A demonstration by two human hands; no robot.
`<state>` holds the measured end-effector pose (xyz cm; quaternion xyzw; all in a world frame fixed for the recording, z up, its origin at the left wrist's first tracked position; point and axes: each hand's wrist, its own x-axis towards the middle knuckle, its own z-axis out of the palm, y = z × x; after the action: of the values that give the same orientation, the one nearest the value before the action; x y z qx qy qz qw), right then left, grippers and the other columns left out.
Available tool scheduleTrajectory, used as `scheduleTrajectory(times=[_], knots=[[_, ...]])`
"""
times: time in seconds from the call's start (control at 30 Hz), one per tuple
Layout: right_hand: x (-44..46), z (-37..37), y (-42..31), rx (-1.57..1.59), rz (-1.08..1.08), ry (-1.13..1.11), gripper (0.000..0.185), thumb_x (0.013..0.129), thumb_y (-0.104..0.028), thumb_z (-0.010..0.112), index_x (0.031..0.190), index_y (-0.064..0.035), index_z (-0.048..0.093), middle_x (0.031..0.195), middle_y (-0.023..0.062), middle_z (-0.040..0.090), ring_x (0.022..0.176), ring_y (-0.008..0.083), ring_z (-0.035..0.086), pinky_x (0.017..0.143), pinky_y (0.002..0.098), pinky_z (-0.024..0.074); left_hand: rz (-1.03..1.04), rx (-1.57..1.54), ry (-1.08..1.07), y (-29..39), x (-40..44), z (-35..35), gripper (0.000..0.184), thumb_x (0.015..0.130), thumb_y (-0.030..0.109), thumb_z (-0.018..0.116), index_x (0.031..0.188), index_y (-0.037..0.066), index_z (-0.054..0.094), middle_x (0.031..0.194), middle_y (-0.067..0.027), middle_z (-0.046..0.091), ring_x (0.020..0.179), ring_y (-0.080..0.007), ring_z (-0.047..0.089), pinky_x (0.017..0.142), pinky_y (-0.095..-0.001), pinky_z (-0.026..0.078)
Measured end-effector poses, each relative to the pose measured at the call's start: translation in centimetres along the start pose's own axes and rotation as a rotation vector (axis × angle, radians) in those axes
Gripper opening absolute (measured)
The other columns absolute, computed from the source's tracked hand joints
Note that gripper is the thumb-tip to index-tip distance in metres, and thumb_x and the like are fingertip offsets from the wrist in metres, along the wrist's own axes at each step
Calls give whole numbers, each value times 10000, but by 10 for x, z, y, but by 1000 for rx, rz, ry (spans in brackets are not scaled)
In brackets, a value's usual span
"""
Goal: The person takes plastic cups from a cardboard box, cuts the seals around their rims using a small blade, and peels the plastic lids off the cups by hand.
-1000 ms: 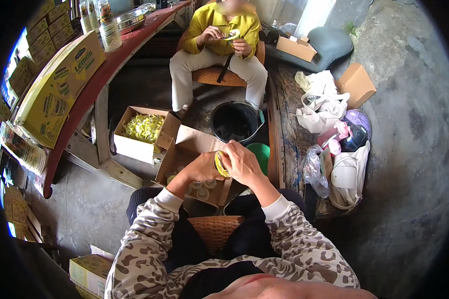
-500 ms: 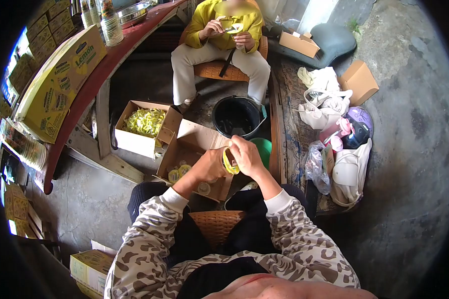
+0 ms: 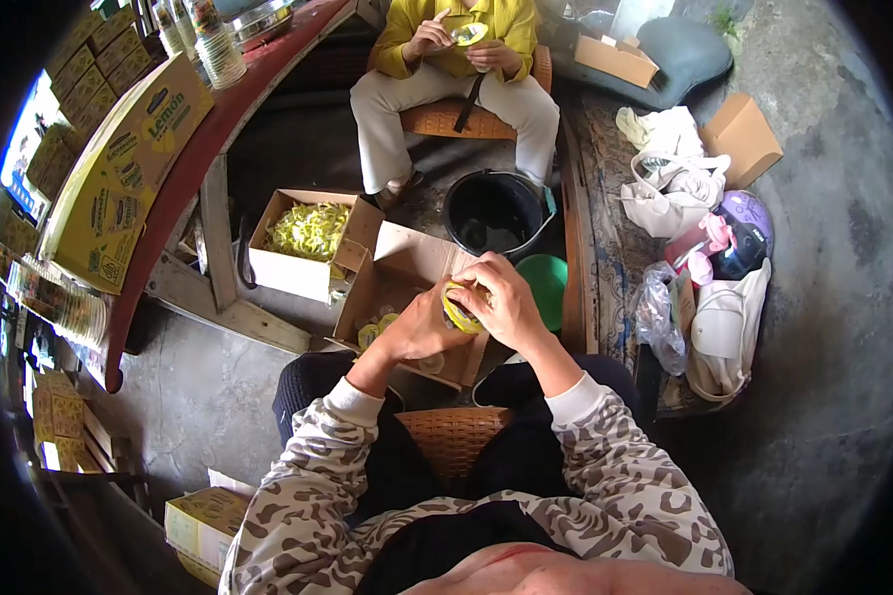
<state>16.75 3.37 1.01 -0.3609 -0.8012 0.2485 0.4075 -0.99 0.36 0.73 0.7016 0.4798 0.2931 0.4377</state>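
Observation:
A plastic cup with a yellow rim (image 3: 460,307) is between my two hands, above an open cardboard box (image 3: 417,250). My left hand (image 3: 427,328) is wrapped round the cup's side. My right hand (image 3: 507,300) has its fingers closed on the cup's rim from the right and above. Inside the box below, several round cups with yellow (image 3: 369,333) lie at the left, partly hidden by my left hand and forearm.
Left of the box stands a carton of yellow strips (image 3: 308,230). Beyond it are a black bucket (image 3: 491,213) and a green basin (image 3: 543,288). Opposite sits a person in yellow (image 3: 397,40) holding a round yellow item. Bags (image 3: 719,332) lie on the right bench.
The view has shifted, so the surroundings appear further right. My right hand's fingers have moved down over the cup's rim. The other person's hands have lowered a little.

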Motion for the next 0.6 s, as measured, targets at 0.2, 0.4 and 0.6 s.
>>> scheduleTrajectory(times=[0.2,0.4,0.6], knots=[[0,-2,-1,67,-99,32,73,841,-93,727,888,-62,681,897,74,614,860,270,628,734,379,524,122,-43,-45,-5,3,-2,646,688,176,858,1235,15,554,1096,-137,683,1004,-239,674,883,-370,519],[-1,1,-8,158,-27,77,88,865,-74,705,834,-13,649,825,81,604,781,256,621,693,363,492,28,-108,-113,-7,4,7,474,675,131,845,1079,5,631,976,-102,711,914,-200,683,809,-351,531],[0,2,-11,281,150,148,173,886,-105,713,799,2,607,771,70,547,672,192,549,639,326,443,107,-20,-19,-2,5,12,472,662,142,839,1061,8,624,973,-150,708,895,-299,697,797,-372,535]])
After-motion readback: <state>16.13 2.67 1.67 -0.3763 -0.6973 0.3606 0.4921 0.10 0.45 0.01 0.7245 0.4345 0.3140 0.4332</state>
